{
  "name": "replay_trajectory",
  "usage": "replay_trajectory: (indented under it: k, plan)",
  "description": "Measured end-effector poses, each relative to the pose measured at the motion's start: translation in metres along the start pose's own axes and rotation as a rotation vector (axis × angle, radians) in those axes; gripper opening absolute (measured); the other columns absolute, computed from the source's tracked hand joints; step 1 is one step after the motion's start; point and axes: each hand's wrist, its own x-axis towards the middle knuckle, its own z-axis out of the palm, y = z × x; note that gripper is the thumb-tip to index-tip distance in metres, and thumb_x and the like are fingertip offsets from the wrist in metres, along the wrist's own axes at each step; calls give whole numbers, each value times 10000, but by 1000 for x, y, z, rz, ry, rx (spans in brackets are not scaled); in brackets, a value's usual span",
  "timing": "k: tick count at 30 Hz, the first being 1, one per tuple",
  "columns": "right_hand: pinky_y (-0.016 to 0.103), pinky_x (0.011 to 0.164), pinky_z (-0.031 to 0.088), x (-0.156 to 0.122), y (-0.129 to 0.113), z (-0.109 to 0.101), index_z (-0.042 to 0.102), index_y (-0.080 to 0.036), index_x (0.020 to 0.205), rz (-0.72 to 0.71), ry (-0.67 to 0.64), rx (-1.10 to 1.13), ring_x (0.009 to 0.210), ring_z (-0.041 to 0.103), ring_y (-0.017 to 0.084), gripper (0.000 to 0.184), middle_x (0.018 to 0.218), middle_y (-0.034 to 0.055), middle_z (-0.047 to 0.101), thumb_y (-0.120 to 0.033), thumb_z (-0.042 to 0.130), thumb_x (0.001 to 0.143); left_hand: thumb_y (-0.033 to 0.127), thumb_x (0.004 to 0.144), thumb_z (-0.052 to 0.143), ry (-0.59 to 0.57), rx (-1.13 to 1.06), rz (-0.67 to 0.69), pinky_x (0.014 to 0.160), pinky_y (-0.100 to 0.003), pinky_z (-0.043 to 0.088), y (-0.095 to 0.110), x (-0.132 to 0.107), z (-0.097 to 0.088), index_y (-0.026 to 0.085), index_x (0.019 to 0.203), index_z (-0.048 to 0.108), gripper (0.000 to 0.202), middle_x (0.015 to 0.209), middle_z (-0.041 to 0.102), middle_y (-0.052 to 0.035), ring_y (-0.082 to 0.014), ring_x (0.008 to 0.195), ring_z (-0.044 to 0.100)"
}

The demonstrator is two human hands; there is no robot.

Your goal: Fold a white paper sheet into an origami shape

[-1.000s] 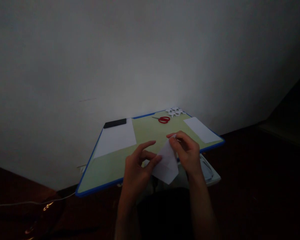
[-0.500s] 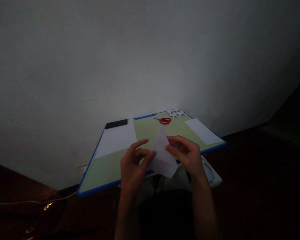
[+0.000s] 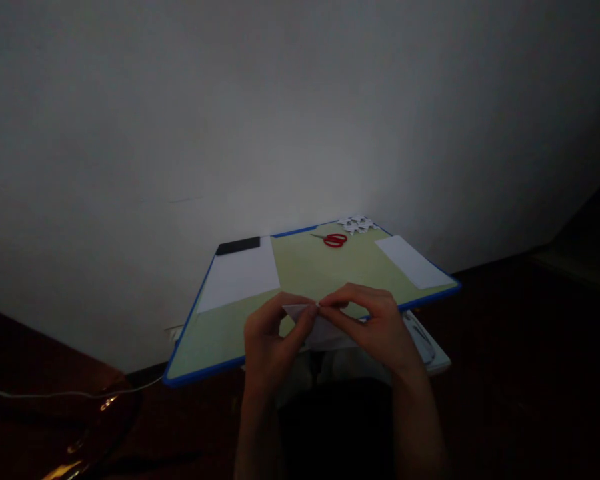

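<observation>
A folded piece of white paper (image 3: 326,335) is held up in front of the table's near edge. My left hand (image 3: 275,333) pinches its upper edge between thumb and fingers, with a pointed corner showing beside the thumb. On the other side my right hand (image 3: 370,320) pinches the same edge, its fingertips almost touching the left thumb. The fingers cover part of the paper, so the folds are hard to make out. Beyond the hands, red-handled scissors (image 3: 335,241) lie on the pale green table (image 3: 310,267).
White paper cut-outs (image 3: 359,225) lie at the back right corner. A white sheet (image 3: 245,277) and a dark flat object (image 3: 238,246) are on the left, more white paper (image 3: 413,262) on the right. A wall (image 3: 300,120) rises behind. A cable (image 3: 70,394) runs at lower left.
The paper has turned from a tall, upward-pointing shape to one with its edge across the top. Both hands have closed in, their fingertips now meeting at that edge.
</observation>
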Motion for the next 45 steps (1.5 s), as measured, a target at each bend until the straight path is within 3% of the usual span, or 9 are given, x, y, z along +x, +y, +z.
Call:
replay_trajectory:
  k: [5,10,18,29,45]
  plan:
    - [279,743,520,-2,1,-3,730,-223,901,-32,-73,-75,796,680,149,113,839,-21,716,-132,741,968,175,904,785,-4,101,44,691,-246,529,6,-1,-3,229,857,786,72,790,765,20,-142,724,696]
    - [305,803,499,-3,-2,-5,692,-214,918,-55,-162,-151,878,658,166,125,897,-6,692,-113,708,990,104,859,767,-55,258,203,657,-235,520,19,0,-5,208,806,757,116,743,750,30,-125,666,686]
    - [314,803,473,-4,-10,-8,667,-212,931,-90,-243,-208,902,640,181,143,910,1,665,-83,703,979,58,866,747,-123,425,346,665,-265,501,29,-3,-11,200,821,742,149,750,741,14,-148,709,661]
    - [310,751,430,-6,-10,-16,646,-209,874,-98,-283,-235,833,619,175,175,852,-8,656,-68,739,919,30,814,741,-144,447,338,633,-264,486,29,-6,-9,210,799,730,181,727,722,22,-148,683,650]
    - [311,743,448,-8,-2,-23,673,-209,870,-72,-281,-195,817,624,167,129,825,-7,655,-115,713,948,56,886,733,-135,482,341,629,-253,542,20,-7,-36,233,945,803,200,770,764,33,-136,688,701]
